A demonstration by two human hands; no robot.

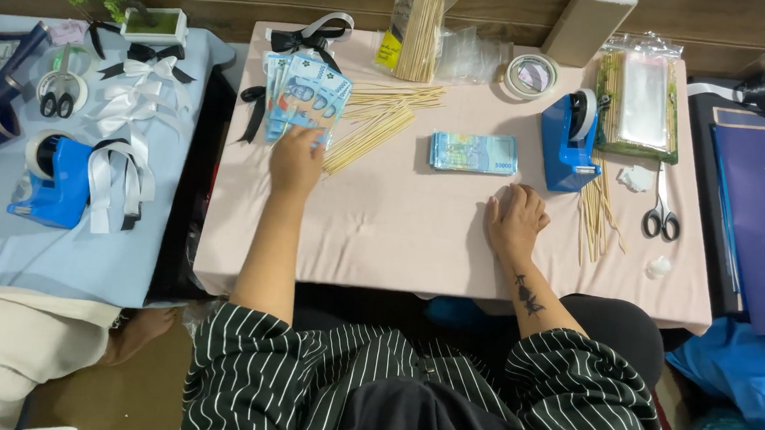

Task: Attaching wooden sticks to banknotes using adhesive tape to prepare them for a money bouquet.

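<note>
Pink-clothed surface (399, 234) against a wooden wall. Left hand (297, 157) gripping a fan of blue banknotes (308, 93) beside loose bamboo skewers (380, 116); right hand (515, 217) fisted, empty, below the banknote stack (473, 152). Blue tape dispenser (567, 140), scissors (662, 215) rightward.

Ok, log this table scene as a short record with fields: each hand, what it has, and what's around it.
left hand: left hand at the lower edge of a fan of blue banknotes; grip on them cannot be made out
right hand: right hand curled on the pink table, holding nothing visible
between hands: stack of banknotes, lying flat
near left hand: loose bamboo skewers
near right hand: blue tape dispenser, scissors
side table: white and black ribbon bows
</note>
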